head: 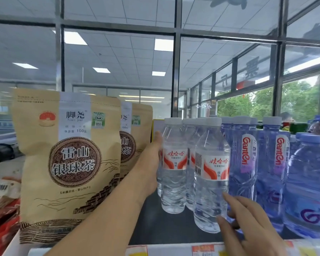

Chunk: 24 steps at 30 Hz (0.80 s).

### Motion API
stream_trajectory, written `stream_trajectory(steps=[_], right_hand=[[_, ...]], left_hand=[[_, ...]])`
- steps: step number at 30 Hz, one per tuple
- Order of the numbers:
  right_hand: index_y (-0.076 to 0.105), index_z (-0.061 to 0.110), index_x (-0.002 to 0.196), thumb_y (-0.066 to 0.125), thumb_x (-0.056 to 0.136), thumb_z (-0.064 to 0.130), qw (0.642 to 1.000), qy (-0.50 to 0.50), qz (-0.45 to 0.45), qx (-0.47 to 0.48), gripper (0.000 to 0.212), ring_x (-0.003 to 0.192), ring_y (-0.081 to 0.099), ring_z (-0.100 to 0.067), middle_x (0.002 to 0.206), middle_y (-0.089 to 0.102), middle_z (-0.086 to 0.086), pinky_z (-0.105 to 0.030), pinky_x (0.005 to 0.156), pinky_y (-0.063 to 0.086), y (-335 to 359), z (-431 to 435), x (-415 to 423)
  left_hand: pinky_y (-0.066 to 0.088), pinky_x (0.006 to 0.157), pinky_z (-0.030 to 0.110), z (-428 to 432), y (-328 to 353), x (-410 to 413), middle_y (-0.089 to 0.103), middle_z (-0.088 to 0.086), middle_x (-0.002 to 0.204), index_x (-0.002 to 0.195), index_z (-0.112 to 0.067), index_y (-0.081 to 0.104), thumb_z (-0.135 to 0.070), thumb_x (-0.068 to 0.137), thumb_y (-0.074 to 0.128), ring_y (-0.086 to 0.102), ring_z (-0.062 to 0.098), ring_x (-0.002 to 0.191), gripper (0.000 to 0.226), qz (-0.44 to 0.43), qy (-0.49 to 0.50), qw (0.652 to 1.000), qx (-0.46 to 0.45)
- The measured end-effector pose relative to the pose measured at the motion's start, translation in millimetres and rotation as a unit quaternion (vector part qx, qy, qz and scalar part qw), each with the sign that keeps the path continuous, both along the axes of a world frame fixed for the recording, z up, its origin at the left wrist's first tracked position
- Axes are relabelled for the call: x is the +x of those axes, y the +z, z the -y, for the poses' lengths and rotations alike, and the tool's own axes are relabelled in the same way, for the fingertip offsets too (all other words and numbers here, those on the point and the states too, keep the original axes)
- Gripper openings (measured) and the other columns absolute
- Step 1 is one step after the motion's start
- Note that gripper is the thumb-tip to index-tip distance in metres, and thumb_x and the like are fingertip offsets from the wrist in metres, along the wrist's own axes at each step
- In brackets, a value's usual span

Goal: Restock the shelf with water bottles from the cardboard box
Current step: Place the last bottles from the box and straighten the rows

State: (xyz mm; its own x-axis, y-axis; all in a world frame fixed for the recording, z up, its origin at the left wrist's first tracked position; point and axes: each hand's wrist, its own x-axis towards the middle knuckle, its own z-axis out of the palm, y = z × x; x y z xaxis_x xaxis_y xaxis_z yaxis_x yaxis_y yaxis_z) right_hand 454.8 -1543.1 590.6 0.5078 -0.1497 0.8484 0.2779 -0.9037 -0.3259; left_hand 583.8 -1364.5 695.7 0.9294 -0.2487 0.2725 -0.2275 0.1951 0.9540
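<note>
Shop shelf (166, 230) carries tea bags (66, 154) and water bottles (189, 182). Left hand (150, 169) lies flat against rear bottle (174, 163); right hand (251, 224) fingers (231, 198), straight, push front bottle (212, 182). Probably aligning rows; next needs another bottle from unseen box.

Shop interior, seen through a glass partition (118, 74). Dark metal posts (176, 71) and crossbars (118, 27) divide its panes. Overhead, a ceiling (129, 58) of pale square tiles carries rectangular light panels (163, 44), all lit, set in rows that recede into the room. At the back stands a further glazed wall (122, 94), reflecting strips of light. At right, a row of windows (246, 105) in dark frames runs away from the viewer. Green trees (296, 97) in daylight show through the lower panes. Large characters (252, 68), seen reversed, sit on the upper panes. The far left is blurred.
</note>
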Motion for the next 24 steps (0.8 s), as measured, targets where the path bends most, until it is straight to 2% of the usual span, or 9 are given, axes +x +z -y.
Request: stream_trajectory(steps=[3, 7, 9, 11, 12, 14, 16, 21, 24], right_hand=[[0.076, 0.013, 0.104, 0.087, 0.052, 0.001, 1.0, 0.002, 0.007, -0.015, 0.055, 0.066, 0.067, -0.016, 0.094, 0.067, -0.003, -0.028, 0.057, 0.057, 1, 4, 1], [0.076, 0.008, 0.1, 0.086, 0.049, -0.002, 0.998, 0.005, 0.038, -0.04, 0.053, 0.063, 0.065, -0.017, 0.089, 0.066, -0.007, -0.022, 0.071, 0.051, 1, 6, 6], [0.076, 0.006, 0.099, 0.085, 0.051, -0.003, 0.997, -0.002, 0.056, -0.049, 0.05, 0.065, 0.066, -0.019, 0.088, 0.066, -0.009, -0.024, 0.076, 0.049, -1, 8, 8], [0.076, 0.008, 0.099, 0.081, 0.062, 0.003, 0.995, 0.0, 0.079, -0.055, 0.037, 0.07, 0.065, -0.017, 0.089, 0.066, -0.009, -0.024, 0.077, 0.048, -3, 11, 12], [0.075, 0.009, 0.1, 0.075, 0.069, 0.011, 0.994, 0.009, 0.091, -0.054, 0.03, 0.073, 0.064, -0.013, 0.09, 0.066, -0.007, -0.023, 0.078, 0.048, -4, 12, 12], [0.076, 0.013, 0.101, 0.058, 0.078, 0.027, 0.994, 0.023, 0.103, -0.036, 0.032, 0.075, 0.062, -0.008, 0.093, 0.067, -0.003, -0.022, 0.075, 0.05, -4, 9, 10], [0.076, 0.017, 0.102, 0.052, 0.08, 0.033, 0.994, 0.021, 0.104, -0.016, 0.036, 0.073, 0.066, -0.011, 0.097, 0.067, 0.001, -0.023, 0.065, 0.053, -6, 4, 8], [0.074, 0.017, 0.108, 0.065, 0.078, 0.022, 0.994, 0.019, 0.105, 0.007, 0.032, 0.077, 0.067, -0.014, 0.104, 0.065, 0.004, -0.026, 0.065, 0.055, -9, 1, 5], [0.073, 0.014, 0.11, 0.067, 0.08, 0.015, 0.995, 0.03, 0.097, 0.003, 0.031, 0.079, 0.065, -0.013, 0.105, 0.063, 0.003, -0.026, 0.068, 0.053, -11, 3, 5]], left_hand=[[0.051, 0.038, 0.019, 5, -3, 9, 0.077, -0.006, 0.072, 0.096, -0.028, 0.072, -0.068, 0.098, 0.023, 0.072, 0.005, 0.058, 0.063, -0.027, 0.02, 0.999, -0.04], [0.055, 0.041, 0.028, 11, 2, 15, 0.077, 0.005, 0.073, 0.11, -0.021, 0.067, -0.068, 0.098, 0.019, 0.074, 0.015, 0.058, 0.068, -0.091, 0.018, 0.994, -0.063], [0.062, 0.062, 0.038, 13, 5, 17, 0.078, 0.014, 0.093, 0.122, -0.017, 0.066, -0.068, 0.098, 0.019, 0.077, 0.027, 0.081, 0.073, -0.115, 0.003, 0.991, -0.072], [0.052, 0.096, 0.053, 17, 2, 21, 0.072, 0.022, 0.116, 0.129, -0.015, 0.064, -0.071, 0.097, 0.018, 0.068, 0.039, 0.11, 0.08, -0.123, -0.018, 0.989, -0.08], [0.045, 0.104, 0.057, 18, 0, 23, 0.07, 0.023, 0.12, 0.129, -0.015, 0.065, -0.072, 0.096, 0.018, 0.065, 0.04, 0.115, 0.081, -0.121, -0.021, 0.989, -0.086], [0.045, 0.105, 0.056, 20, -5, 25, 0.071, 0.02, 0.12, 0.13, -0.018, 0.064, -0.072, 0.096, 0.019, 0.066, 0.038, 0.114, 0.078, -0.102, -0.027, 0.989, -0.103], [0.052, 0.096, 0.051, 21, -8, 23, 0.073, 0.017, 0.116, 0.129, -0.019, 0.064, -0.069, 0.097, 0.022, 0.071, 0.034, 0.107, 0.073, -0.072, -0.026, 0.99, -0.116], [0.055, 0.091, 0.043, 22, -13, -1, 0.074, 0.002, 0.117, 0.128, -0.031, 0.061, -0.058, 0.097, 0.047, 0.072, 0.021, 0.105, 0.043, 0.099, 0.018, 0.993, -0.069], [0.054, 0.089, 0.038, 19, -21, -12, 0.072, -0.007, 0.118, 0.107, -0.051, 0.066, -0.046, 0.087, 0.07, 0.07, 0.013, 0.106, 0.022, 0.177, 0.075, 0.981, 0.004]])
